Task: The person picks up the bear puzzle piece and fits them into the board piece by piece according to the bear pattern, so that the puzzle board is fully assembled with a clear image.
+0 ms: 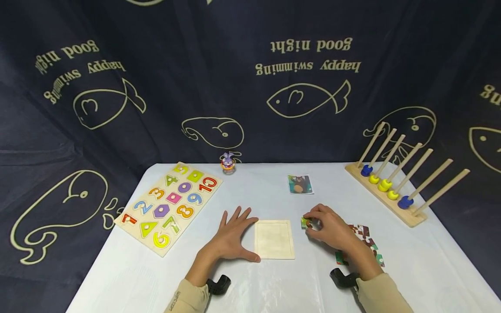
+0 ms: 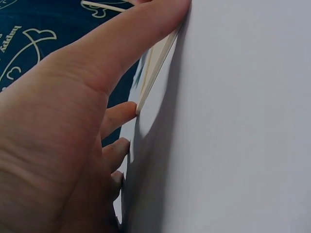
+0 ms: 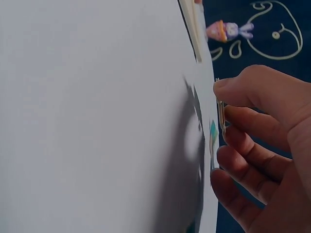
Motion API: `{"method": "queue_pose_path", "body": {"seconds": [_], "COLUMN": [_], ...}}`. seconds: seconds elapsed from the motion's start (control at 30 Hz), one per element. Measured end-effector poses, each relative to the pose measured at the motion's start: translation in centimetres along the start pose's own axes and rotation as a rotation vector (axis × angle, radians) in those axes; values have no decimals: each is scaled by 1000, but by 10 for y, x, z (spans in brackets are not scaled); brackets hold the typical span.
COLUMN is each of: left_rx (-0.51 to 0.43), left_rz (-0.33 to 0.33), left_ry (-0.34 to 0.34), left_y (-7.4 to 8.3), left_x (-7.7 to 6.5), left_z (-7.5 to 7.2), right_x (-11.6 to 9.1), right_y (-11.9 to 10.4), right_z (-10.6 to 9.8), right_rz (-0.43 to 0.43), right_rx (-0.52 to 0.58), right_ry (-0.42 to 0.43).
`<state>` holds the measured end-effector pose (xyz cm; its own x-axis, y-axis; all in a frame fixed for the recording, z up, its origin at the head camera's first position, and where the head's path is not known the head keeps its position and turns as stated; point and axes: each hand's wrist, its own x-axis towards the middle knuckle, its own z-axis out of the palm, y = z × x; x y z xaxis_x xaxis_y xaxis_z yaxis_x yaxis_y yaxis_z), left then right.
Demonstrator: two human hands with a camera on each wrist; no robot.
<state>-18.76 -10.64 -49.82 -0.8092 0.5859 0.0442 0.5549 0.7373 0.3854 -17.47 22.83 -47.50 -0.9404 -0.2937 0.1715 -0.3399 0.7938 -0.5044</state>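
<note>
A square wooden puzzle tray (image 1: 274, 240) with a raised border lies bare in front of the person. At its left side the left hand (image 1: 234, 239) rests with fingers spread, thumb at the lower left corner and index finger at the upper left. In the left wrist view, the thumb and a fingertip touch the tray's edge (image 2: 156, 68). To the tray's right, the right hand (image 1: 328, 226) pinches a green and brown jigsaw piece (image 1: 304, 223) between thumb and fingers. The right wrist view shows that thin piece (image 3: 221, 114) edge-on. More jigsaw pieces (image 1: 364, 231) lie partly hidden behind the right forearm.
A picture card of a bear (image 1: 300, 184) lies beyond the tray. On the left is a number-and-shape puzzle board (image 1: 168, 208); a small purple figurine (image 1: 227, 163) stands at the back. A pegged wooden rack (image 1: 391, 193) with blue and yellow beads stands on the right.
</note>
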Motion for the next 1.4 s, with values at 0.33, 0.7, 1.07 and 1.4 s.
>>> {"method": "queue_pose_path", "body": {"seconds": [0.33, 0.7, 1.07, 1.4], "left_rx": [14, 26, 15, 14], "left_rz": [0, -15, -9, -7], "left_ry": [0, -10, -14, -29], "left_y": [-2, -3, -3, -1], "left_x": [3, 2, 1, 1], "left_z": [1, 1, -1, -1], "right_x": [16, 26, 35, 36], "right_y": [-19, -47, -64, -71], "right_z": [18, 36, 50, 51], "right_rz": [-110, -171, -212, -231], "right_rx": [40, 88, 33, -18], "right_ry": [10, -82, -101, -106]}}
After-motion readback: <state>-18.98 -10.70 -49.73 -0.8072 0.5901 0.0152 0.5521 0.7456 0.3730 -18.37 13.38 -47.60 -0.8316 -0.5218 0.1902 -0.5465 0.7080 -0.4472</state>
